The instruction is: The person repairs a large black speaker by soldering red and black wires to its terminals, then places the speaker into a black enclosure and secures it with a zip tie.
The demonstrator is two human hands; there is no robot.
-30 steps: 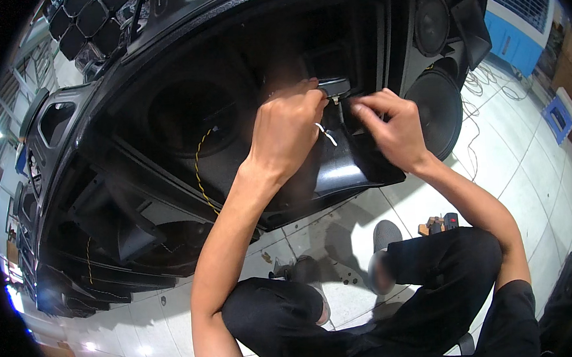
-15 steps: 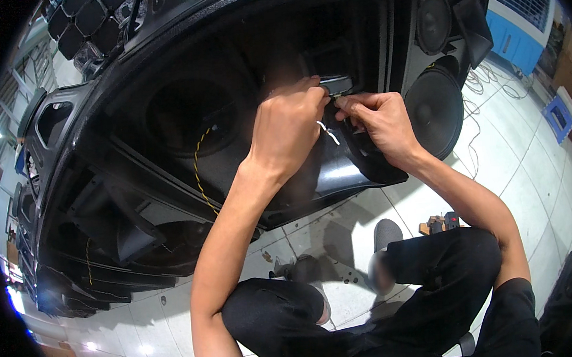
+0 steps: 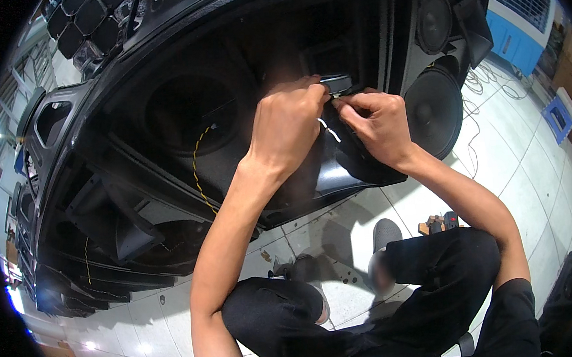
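Note:
My left hand (image 3: 285, 125) is closed around the near side of a round, dark driver with a silvery rim (image 3: 338, 83), held up in front of a large black speaker cabinet (image 3: 237, 56). A short white wire (image 3: 329, 130) hangs below that hand, its end dangling free. Right against the driver's lower edge, my right hand (image 3: 383, 122) pinches with thumb and forefinger. A small pale bit shows at those fingertips, too small to name. Left of my left forearm, a yellow-and-black twisted wire (image 3: 197, 175) comes out of the cabinet's round opening.
To the right stands another speaker section with a round cone (image 3: 435, 111) and a horn (image 3: 473, 26). Loose cables (image 3: 491, 79) lie on the tiled floor near a blue-and-white cooler (image 3: 518, 36). Small blocks (image 3: 438, 223) sit by my knee. More black cabinets (image 3: 75, 293) line the left.
My right fingertips have shifted slightly and curled in more at the driver's edge, and a pale bit now shows there. My left hand stays almost still; the white wire's end moved a little.

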